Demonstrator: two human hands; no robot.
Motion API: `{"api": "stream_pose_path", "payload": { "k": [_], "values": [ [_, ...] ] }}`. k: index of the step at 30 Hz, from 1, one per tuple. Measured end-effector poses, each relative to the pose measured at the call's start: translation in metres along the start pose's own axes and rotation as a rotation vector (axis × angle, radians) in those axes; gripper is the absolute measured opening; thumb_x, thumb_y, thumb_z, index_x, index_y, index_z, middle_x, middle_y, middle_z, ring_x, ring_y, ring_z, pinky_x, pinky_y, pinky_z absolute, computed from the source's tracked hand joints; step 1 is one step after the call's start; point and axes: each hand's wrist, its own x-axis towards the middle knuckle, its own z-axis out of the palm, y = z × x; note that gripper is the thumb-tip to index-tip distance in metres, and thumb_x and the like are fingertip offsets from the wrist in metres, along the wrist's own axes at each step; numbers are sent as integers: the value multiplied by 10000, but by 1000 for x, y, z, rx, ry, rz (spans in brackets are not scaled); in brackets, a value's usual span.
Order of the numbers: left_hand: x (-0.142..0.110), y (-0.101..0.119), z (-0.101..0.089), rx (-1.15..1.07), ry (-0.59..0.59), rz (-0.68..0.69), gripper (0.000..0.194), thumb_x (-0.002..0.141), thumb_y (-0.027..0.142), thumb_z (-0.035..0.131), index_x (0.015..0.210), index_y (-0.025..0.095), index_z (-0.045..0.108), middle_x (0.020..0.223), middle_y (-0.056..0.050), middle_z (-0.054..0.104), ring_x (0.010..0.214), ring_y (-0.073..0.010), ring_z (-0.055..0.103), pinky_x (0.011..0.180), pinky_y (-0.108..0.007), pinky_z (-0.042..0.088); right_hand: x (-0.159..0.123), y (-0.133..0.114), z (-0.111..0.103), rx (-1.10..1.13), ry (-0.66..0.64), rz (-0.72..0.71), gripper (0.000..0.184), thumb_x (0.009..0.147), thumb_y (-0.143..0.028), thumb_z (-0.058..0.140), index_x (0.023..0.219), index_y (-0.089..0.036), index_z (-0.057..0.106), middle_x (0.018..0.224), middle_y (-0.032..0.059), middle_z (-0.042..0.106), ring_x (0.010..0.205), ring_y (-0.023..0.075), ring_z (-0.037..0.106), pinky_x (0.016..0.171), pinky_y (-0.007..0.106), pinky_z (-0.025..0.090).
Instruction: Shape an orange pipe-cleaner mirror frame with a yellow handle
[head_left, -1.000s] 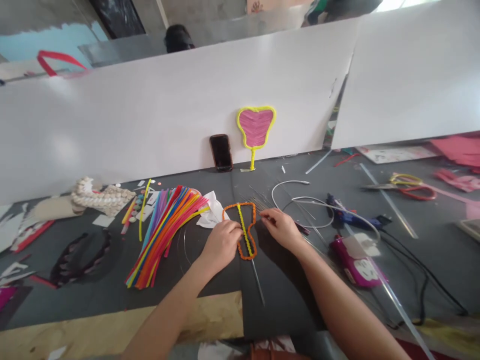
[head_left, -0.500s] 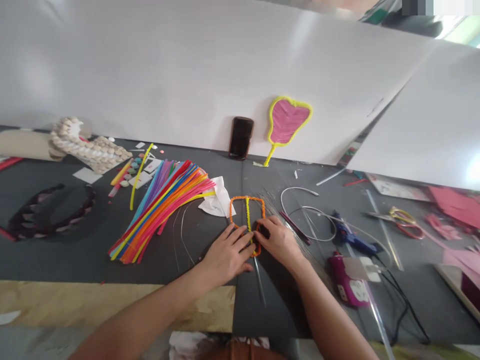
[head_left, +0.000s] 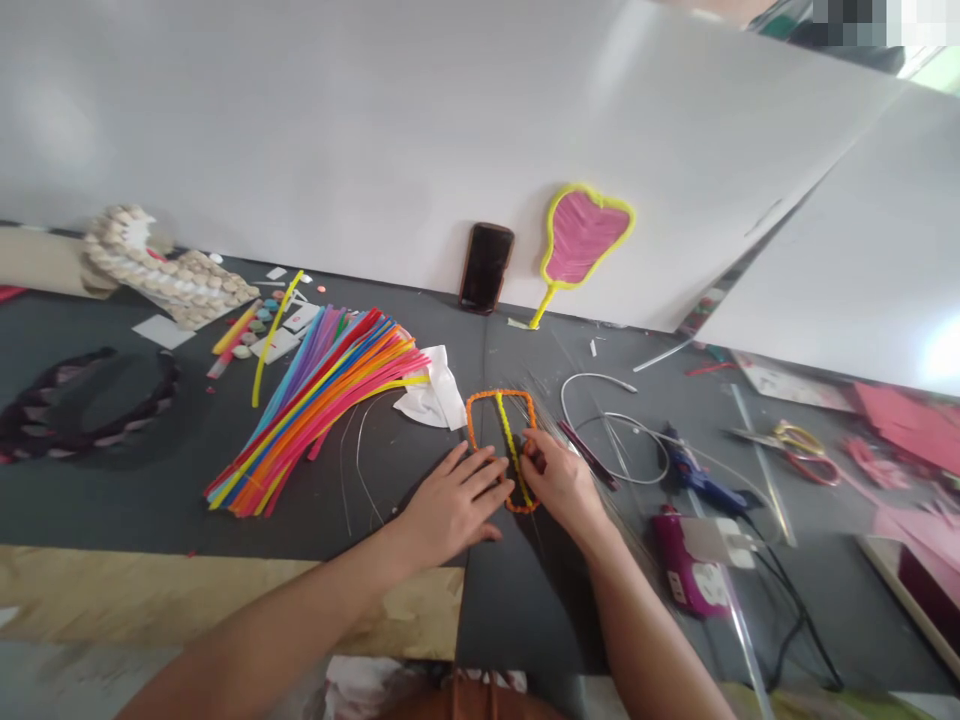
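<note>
two hands of mine are at the orange twisted frame [head_left: 517, 393], which lies on the grey tabletop [head_left: 510, 610] in front of me, wide end away, narrow end toward me. its long axis runs away from me, and the yellow strip [head_left: 511, 437] inside follows it, far end leaning left. my left hand [head_left: 454, 505] rests palm down, fingers spread and grasping nothing, tips over the frame's left side, just short of the strip. my right hand [head_left: 562, 480] is the nearer to the strip: thumb and fingertips bend in over the frame's right side, and whether they pinch anything i cannot tell. off to my left lies the bundle of coloured strips [head_left: 315, 410]; to my right, the blue glue gun [head_left: 709, 478].
</note>
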Motion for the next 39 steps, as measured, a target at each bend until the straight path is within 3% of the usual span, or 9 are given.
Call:
{"api": "stream_pose_path", "payload": {
  "k": [2,6,8,11,14,19,24,37,39],
  "values": [
    [2,-1,-6,-87,93,-120,374,819,395,570,1122,175,570,1198,-123,572,1183,-270,462,1003,-469,350,1,0,1,83,24,57,317,761,-199,496,1068,-189,573,727,6,632,635,154,602,623,270,469],
    [6,0,-15,-450,255,-545,174,860,329,505,826,174,576,825,-56,589,794,-171,576,736,-326,493,5,-2,0,438,162,149,282,776,-278,524,1043,-187,520,719,-14,595,613,133,572,597,258,465],
    [11,4,-17,-787,230,-732,197,833,371,539,806,177,549,753,-25,570,693,-141,577,662,-288,501,7,-6,-2,633,262,184,283,780,-310,542,1030,-194,477,731,-16,566,615,128,555,569,251,465],
    [24,17,-16,-1344,154,-932,319,750,407,643,941,176,534,826,-30,598,743,-150,625,688,-301,524,5,-14,-4,815,366,184,294,773,-318,576,1008,-213,432,755,-15,543,621,120,538,534,236,459],
    [39,33,-12,-1624,101,-972,411,671,381,727,970,174,536,858,-21,601,752,-151,645,726,-328,533,2,-22,-5,913,374,135,318,753,-300,618,990,-228,418,774,-11,562,675,128,560,577,244,473],
    [50,46,-4,-1532,311,-1006,399,658,403,731,894,148,535,749,3,587,596,-114,618,635,-310,551,1,-25,-9,1236,219,235,344,747,-374,637,995,-221,452,727,-25,579,571,105,528,525,234,451],
    [48,47,0,-1417,305,-972,378,673,402,716,881,140,541,787,-18,600,610,-127,634,602,-294,556,3,-23,-13,1258,5,284,272,733,-409,636,843,-163,600,643,-37,535,478,66,432,454,199,370],
    [46,44,4,-1433,337,-997,342,670,380,725,862,153,557,800,-17,618,656,-148,656,597,-280,559,6,-20,-13,1120,22,241,264,763,-410,576,847,-164,625,634,-24,554,476,78,435,446,203,365],
    [46,41,1,-1431,350,-1018,340,661,374,731,858,149,571,796,-23,623,674,-156,658,583,-272,554,7,-16,-15,1030,109,216,284,793,-432,543,857,-164,616,644,-8,565,492,91,449,454,212,377]
  ]
}}
